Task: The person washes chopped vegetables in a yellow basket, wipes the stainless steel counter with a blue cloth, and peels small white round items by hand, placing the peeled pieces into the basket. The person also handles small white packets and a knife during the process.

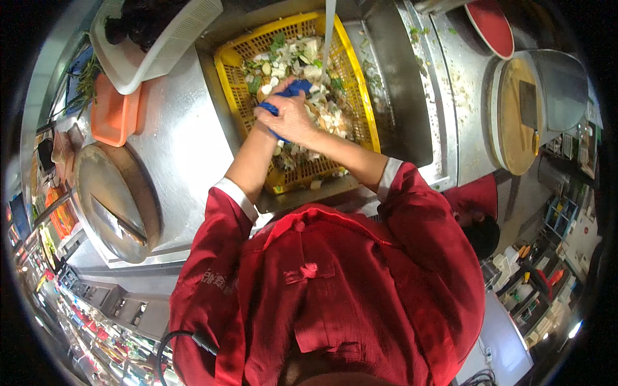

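Both hands meet over a yellow plastic basket [363, 103] that stands in a steel sink [403, 96]. A wet blue cloth [295, 89] is squeezed between them. My right hand [291, 118] lies on top, its fingers wrapped over the cloth and the other hand. My left hand [276, 89] is mostly hidden beneath, with the cloth against it. Which arm each hand belongs to is partly hard to tell where they overlap. Below them the basket holds chopped vegetable scraps [330, 123], white pieces and green leaves. A stream of water [329, 43] falls into the basket just beyond the hands.
On the left counter stand a round chopping block [113, 207] with a cleaver [116, 222], an orange basket [113, 113] and a white basket [164, 53]. On the right are another round board [514, 111] with a cleaver [527, 103], and a red lid-like disc [491, 26].
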The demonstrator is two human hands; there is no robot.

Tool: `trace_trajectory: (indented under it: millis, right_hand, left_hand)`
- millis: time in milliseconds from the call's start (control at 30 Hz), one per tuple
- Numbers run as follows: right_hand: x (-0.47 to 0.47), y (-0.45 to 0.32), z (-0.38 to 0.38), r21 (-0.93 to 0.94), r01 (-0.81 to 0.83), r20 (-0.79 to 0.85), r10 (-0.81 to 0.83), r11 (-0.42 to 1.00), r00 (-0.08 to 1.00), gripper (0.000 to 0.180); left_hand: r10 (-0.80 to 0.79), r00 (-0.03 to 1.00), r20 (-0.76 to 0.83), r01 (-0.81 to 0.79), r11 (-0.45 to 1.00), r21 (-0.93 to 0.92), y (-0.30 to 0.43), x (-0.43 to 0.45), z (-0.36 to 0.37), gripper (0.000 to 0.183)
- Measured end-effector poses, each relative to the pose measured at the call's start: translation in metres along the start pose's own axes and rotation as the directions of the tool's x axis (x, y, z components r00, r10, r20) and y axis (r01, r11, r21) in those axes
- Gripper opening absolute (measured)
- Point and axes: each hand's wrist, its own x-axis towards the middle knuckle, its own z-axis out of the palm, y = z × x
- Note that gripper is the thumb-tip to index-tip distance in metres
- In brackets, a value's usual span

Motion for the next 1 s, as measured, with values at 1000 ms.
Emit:
trace_trajectory:
  millis: [1000]
  right_hand:
    - [0.256,0.108,-0.136,-0.603,0.046,-0.079,-0.117,0.796,0.990,0.041]
  left_hand:
    - [0.686,0.669,0.285,-0.191,-0.212,0.958,-0.014,-0.131,0.087,0.026]
